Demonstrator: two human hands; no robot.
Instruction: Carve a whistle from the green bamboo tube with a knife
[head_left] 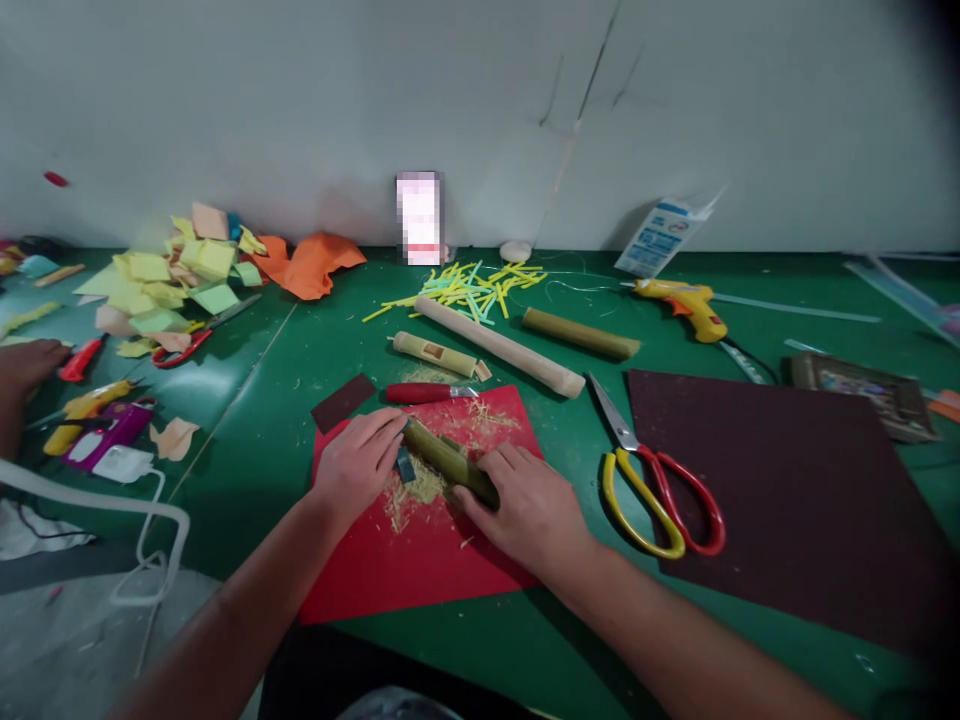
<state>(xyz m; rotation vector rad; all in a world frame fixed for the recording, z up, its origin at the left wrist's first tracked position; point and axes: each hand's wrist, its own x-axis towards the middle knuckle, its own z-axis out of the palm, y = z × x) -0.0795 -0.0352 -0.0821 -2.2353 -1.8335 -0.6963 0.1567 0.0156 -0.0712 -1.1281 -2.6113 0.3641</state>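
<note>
A green bamboo tube (442, 452) lies slantwise over the red sheet (420, 580), with a cut opening on its upper side. My left hand (360, 455) is closed on its far left end, and my right hand (529, 495) wraps the near right end. Under the tube, close to my left fingers, is a small dark blue piece (406, 465). Pale shavings (420, 492) are scattered around it. Just beyond the sheet's top edge rests a red-handled carving tool (420, 393). Behind that lies a shorter pale bamboo piece (435, 354) with a square hole.
Large scissors (637, 480) with yellow and red handles lie right, beside a dark brown sheet (765, 480). Farther back are a pale stick (499, 345), another bamboo piece (581, 333), yellow strips (480, 290) and a glue gun (686, 303). Another person's hand (34, 365) is at left.
</note>
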